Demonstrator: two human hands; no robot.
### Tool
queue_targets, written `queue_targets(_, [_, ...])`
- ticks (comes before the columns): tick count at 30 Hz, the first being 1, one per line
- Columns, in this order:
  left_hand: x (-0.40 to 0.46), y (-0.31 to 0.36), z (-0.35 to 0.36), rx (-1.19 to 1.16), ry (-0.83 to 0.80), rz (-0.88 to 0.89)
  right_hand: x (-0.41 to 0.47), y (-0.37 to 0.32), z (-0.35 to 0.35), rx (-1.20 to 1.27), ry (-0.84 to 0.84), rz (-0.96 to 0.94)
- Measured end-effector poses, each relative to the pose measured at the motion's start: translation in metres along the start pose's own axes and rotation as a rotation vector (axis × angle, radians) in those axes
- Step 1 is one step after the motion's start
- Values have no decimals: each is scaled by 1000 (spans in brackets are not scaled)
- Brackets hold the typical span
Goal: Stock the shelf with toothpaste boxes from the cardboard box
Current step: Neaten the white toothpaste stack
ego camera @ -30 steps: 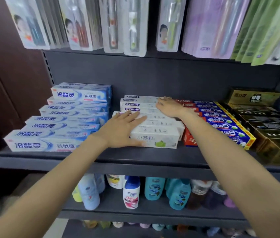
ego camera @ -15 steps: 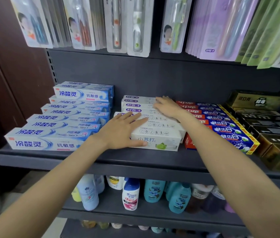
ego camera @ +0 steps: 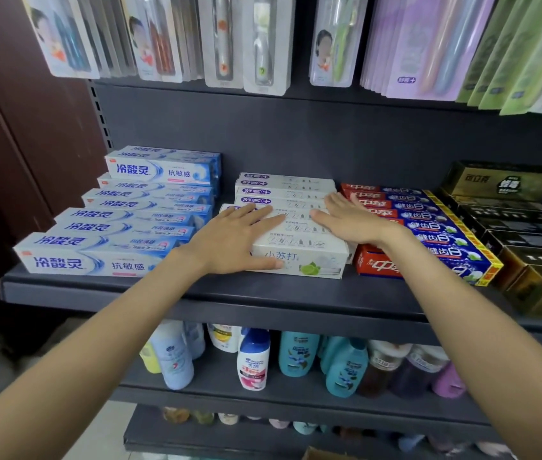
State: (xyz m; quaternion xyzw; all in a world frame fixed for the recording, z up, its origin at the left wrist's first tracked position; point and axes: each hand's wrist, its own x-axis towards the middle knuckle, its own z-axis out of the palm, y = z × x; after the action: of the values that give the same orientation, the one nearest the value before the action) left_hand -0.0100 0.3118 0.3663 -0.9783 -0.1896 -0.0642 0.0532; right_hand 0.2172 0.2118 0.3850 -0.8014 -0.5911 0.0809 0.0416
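On the middle shelf, both my hands lie flat on the white toothpaste boxes: left hand on the front boxes, thumb against the front face; right hand has slid forward from the back of the row to the right edge, beside the red boxes. Neither grip holds anything; fingers straight, pressing. I judge the row is being squared up. The cardboard box shows only as a corner at the bottom edge.
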Motion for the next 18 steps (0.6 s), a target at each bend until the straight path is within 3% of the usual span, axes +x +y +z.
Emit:
queue_targets(10, [-2, -1, 1, -7, -3, -10, -4, -8, 2, -17, 83, 1])
queue_targets(13, [-3, 2, -8, -195, 23, -67, -34, 4, 0, 15, 251, -19])
queue_targets(15, [3, -2, -17, -410, 134, -167, -56, 14, 1, 55, 374, 31])
queue_targets(18, [17, -16, -24, -445, 164, -289, -78, 17, 3, 45, 405, 121])
